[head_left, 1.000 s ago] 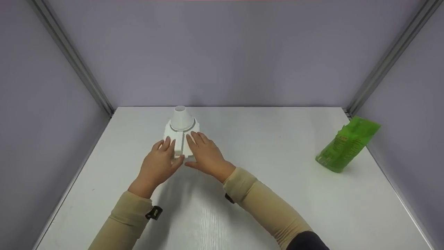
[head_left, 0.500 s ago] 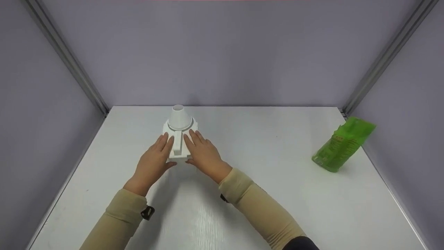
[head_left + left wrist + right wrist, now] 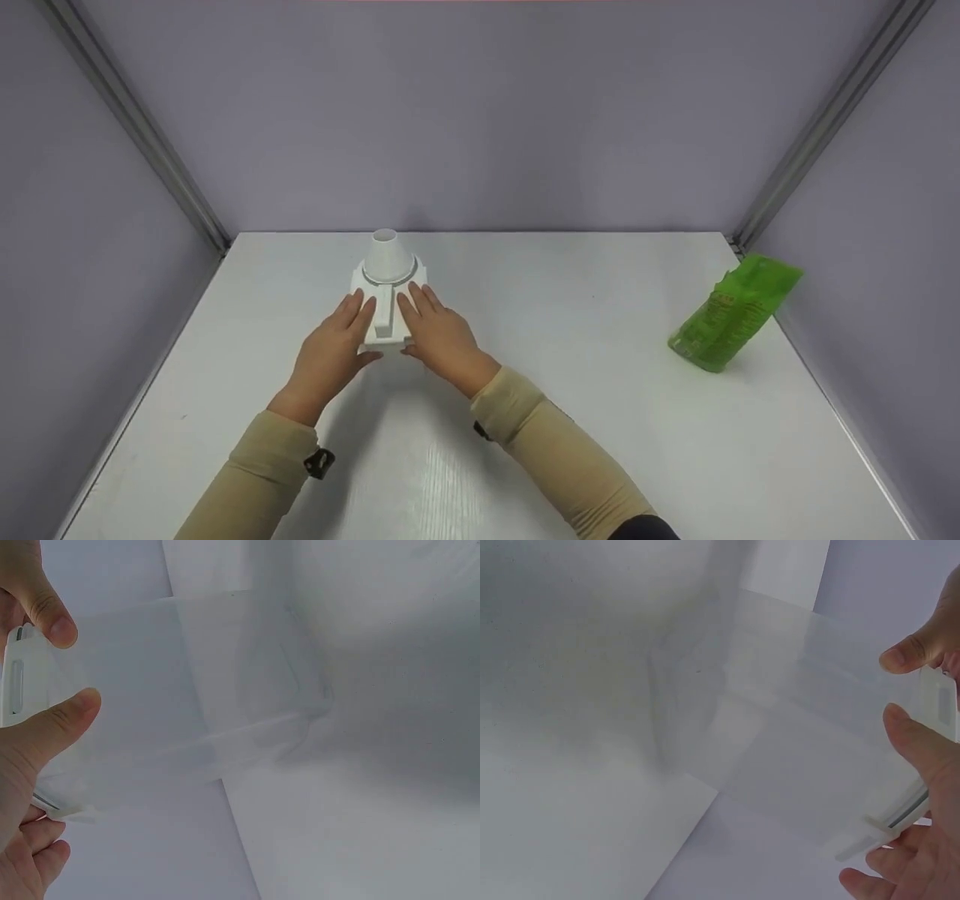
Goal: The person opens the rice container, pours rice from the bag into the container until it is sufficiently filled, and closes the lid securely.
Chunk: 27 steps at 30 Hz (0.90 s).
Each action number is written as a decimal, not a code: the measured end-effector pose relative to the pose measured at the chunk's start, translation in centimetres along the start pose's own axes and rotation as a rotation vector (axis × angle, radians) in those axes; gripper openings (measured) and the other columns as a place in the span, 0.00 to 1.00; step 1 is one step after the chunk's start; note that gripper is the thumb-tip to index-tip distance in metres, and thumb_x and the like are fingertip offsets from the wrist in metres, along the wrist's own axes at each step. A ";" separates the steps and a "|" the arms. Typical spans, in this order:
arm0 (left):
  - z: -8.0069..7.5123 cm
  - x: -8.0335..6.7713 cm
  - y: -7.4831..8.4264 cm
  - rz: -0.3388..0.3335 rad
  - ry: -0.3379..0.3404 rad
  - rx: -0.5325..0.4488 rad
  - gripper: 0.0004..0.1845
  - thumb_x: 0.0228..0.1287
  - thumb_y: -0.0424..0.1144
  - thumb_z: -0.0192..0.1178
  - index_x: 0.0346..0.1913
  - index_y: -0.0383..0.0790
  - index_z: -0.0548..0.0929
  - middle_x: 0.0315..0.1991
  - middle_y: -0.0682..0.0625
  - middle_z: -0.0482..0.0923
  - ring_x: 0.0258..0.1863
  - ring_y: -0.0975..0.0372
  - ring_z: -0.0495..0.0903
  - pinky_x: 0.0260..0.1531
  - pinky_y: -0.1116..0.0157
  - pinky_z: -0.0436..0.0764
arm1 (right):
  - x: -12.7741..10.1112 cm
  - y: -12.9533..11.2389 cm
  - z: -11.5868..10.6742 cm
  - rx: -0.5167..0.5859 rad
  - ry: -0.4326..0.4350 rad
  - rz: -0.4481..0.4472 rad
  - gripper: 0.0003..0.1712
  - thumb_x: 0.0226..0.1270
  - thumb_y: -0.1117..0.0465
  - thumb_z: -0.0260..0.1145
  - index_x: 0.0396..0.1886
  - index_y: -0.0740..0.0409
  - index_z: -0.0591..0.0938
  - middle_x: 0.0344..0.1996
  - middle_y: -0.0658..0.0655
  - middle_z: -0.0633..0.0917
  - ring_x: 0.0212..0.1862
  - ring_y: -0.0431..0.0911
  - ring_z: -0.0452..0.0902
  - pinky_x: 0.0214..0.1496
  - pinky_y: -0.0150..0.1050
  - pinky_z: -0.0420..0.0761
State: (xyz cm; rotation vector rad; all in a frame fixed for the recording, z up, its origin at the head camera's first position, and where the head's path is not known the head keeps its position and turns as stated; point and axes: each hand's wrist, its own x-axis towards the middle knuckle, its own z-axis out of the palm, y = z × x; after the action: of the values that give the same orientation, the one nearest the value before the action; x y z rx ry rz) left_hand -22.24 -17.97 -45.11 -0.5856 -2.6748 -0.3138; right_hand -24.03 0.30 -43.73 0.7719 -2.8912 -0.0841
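A tall clear plastic container (image 3: 187,690) stands upright, its white lid (image 3: 367,336) uppermost. On top of the lid are a white cone-shaped cup (image 3: 390,259), narrow end up, and a raised white bar (image 3: 383,315). My left hand (image 3: 326,356) rests on the lid's left part, long fingers straight and pointing away. Mirroring it, my right hand (image 3: 444,341) lies on the right part. Both thumbs extend along the near side just below the lid, tips apart. In the wrist views, other fingers sit at the lid's side edges.
To the right, a green printed bag (image 3: 731,315) stands leaning on the white table (image 3: 570,405). Grey panels (image 3: 480,112) enclose the table at the back and both sides.
My left hand has shifted slightly left, its fingers straightening and its thumb drawing back from the lid's near edge. The right hand stays at its side. The head view has shifted slightly.
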 end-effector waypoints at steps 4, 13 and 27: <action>0.5 0.7 0.4 0.014 0.001 0.016 0.45 0.40 0.38 0.76 0.65 0.33 0.68 0.65 0.36 0.63 0.62 0.46 0.66 0.53 0.51 0.72 | 0.0 0.9 0.1 0.023 -0.011 0.009 0.48 0.57 0.42 0.66 0.72 0.54 0.57 0.71 0.57 0.57 0.70 0.49 0.52 0.55 0.39 0.74; 1.2 1.5 1.2 0.011 0.013 0.008 0.44 0.40 0.38 0.76 0.64 0.34 0.68 0.65 0.37 0.63 0.62 0.46 0.65 0.53 0.51 0.73 | -0.3 2.0 0.0 0.076 -0.053 0.034 0.48 0.59 0.43 0.65 0.73 0.55 0.55 0.72 0.57 0.54 0.71 0.49 0.49 0.56 0.39 0.73; 1.0 1.9 1.9 0.012 0.014 0.011 0.45 0.40 0.39 0.76 0.65 0.34 0.67 0.65 0.37 0.63 0.62 0.47 0.65 0.52 0.51 0.74 | -0.5 2.9 -0.2 0.108 -0.031 0.028 0.48 0.58 0.44 0.66 0.72 0.56 0.56 0.72 0.57 0.54 0.71 0.49 0.48 0.55 0.39 0.74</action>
State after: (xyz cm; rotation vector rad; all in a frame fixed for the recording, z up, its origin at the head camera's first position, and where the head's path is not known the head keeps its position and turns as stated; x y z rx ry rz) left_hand -23.29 -15.29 -44.95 -0.5940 -2.6568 -0.2982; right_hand -25.03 3.02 -43.36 0.7539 -2.9553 0.0645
